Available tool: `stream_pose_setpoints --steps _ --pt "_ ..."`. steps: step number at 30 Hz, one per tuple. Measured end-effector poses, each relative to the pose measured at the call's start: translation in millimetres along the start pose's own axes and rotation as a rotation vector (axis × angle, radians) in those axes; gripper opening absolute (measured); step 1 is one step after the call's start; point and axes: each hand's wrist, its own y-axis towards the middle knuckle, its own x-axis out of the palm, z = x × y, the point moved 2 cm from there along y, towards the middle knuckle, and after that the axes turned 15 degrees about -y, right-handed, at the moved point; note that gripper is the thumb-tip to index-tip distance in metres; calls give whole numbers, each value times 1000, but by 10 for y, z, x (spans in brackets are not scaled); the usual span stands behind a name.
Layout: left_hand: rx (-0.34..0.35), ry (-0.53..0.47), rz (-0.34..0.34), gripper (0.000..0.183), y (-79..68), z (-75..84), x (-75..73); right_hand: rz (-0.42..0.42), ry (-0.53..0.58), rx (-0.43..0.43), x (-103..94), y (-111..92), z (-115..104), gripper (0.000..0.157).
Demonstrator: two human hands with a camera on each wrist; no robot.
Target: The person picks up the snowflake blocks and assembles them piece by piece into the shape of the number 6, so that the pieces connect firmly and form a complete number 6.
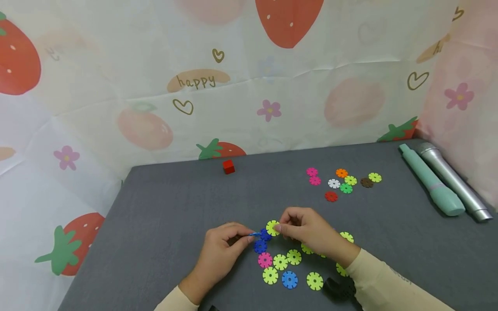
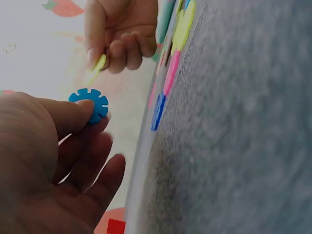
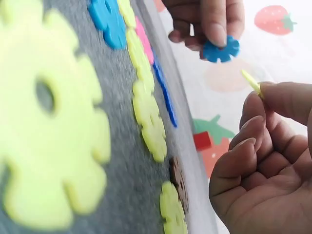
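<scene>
Beyond the fingers (image 1: 238, 228), the backdrop cloth (image 1: 249, 90) read "happy" (image 1: 196, 81) and, farther to their right, apparently "hi" (image 1: 437, 46)

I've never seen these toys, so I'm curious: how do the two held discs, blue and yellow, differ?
The blue disc is in the left hand, the yellow disc in the right hand. In the head view, the blue disc shows edge-on, while the yellow disc shows its round face. Both have notched rims and are pinched by thumb and fingers.

left grip (image 1: 221, 249) — pinches blue disc (image 1: 255, 234) | right grip (image 1: 309, 229) — pinches yellow disc (image 1: 272, 228) | red cube (image 1: 228, 166) farther back
</scene>
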Motion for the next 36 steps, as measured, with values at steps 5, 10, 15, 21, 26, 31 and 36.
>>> stream_pose_setpoints --steps 5,10,15,21,26,31,36 --pt "93 19 24 12 -17 60 34 -23 29 9 48 -9 -44 24" --pt "139 24 32 13 -16 75 44 -38 41 17 68 -11 -52 24" --pt "183 33 19 15 -25 77 62 -60 64 11 85 -13 -52 24" --pt "232 40 12 17 -43 97 85 -68 130 30 102 -24 -60 24" --pt "288 62 21 16 -47 119 91 -68 190 51 120 -41 -76 24" --pt "288 82 38 14 -56 121 89 -69 215 47 161 -45 -89 24" --pt "288 76 43 17 -50 109 100 -50 202 70 183 -27 -77 23"
